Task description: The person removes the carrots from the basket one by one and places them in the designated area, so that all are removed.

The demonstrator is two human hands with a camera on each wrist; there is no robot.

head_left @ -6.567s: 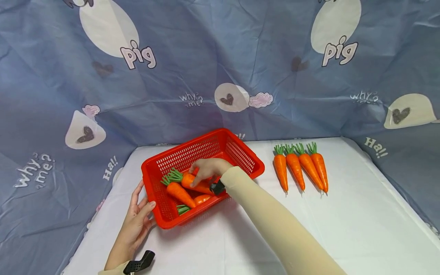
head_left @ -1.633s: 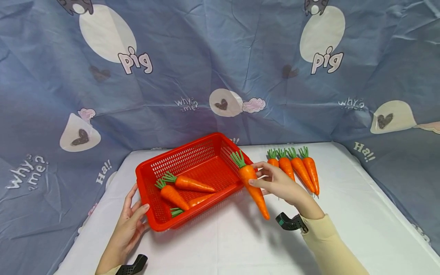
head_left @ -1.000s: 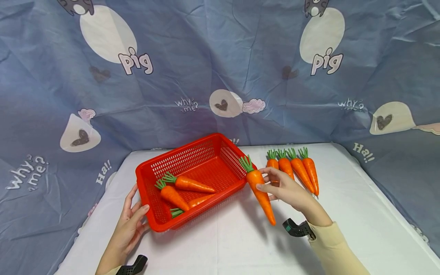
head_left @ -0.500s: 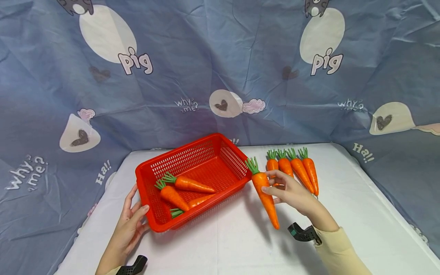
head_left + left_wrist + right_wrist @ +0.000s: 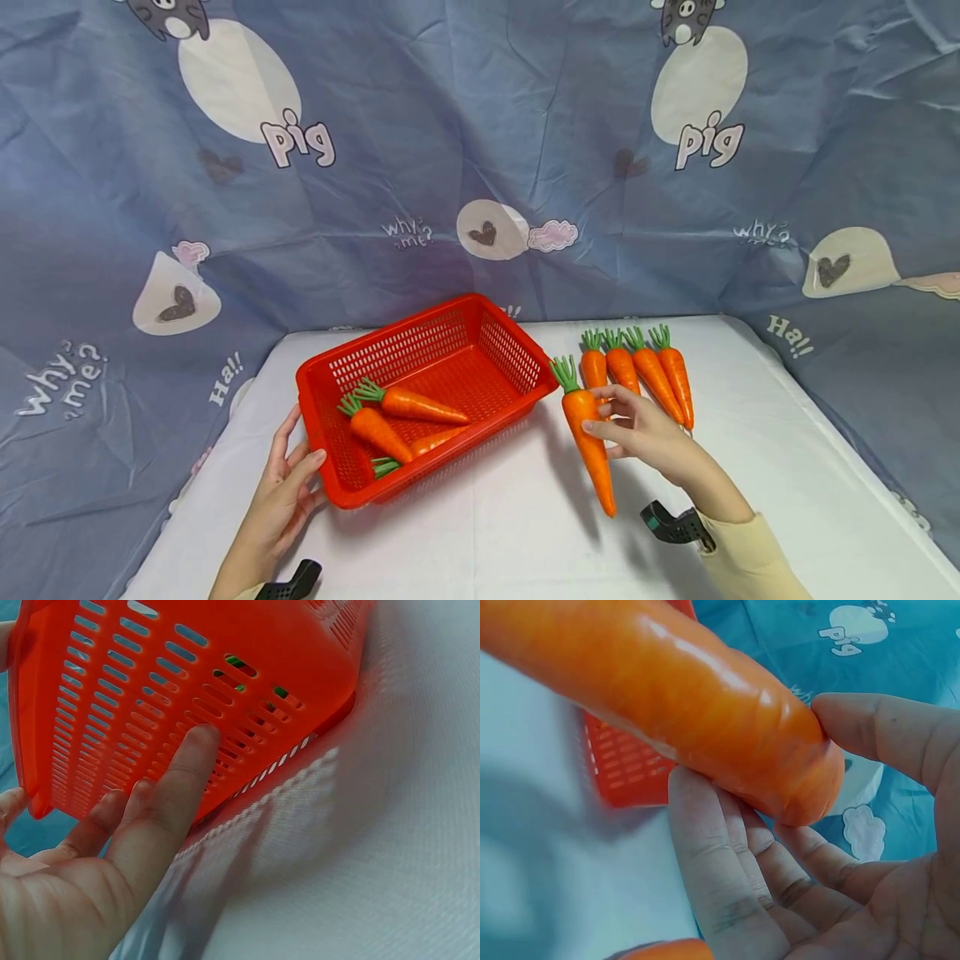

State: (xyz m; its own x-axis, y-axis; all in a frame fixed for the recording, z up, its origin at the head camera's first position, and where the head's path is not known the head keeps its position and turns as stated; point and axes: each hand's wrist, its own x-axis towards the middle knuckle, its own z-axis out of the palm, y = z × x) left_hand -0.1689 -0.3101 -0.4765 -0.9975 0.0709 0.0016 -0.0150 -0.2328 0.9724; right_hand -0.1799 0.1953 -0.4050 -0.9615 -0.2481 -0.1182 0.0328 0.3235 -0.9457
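Note:
A carrot (image 5: 588,446) with a green leafy top hangs above the white table, tip toward me, pinched between the thumb and fingers of my right hand (image 5: 647,433). In the right wrist view the carrot's thick end (image 5: 780,750) lies between thumb and fingertips. My left hand (image 5: 279,492) holds the left end of the red plastic basket (image 5: 420,479), thumb on the rim. The left wrist view has its fingers against the basket's slotted wall (image 5: 187,667). Inside lie a back carrot (image 5: 420,406), a left carrot (image 5: 378,433) and a front carrot (image 5: 437,439) partly hidden by the near wall.
Several carrots lie side by side on the table right of the basket, tops toward the back, including the rightmost carrot (image 5: 677,379). My right hand partly covers the leftmost ones. A blue printed cloth (image 5: 375,167) hangs behind the white-covered table (image 5: 480,550).
Earlier my right hand was inside the basket; it has since lifted a carrot out and moved it right, past the rim, and toward me. The left hand keeps its hold on the basket.

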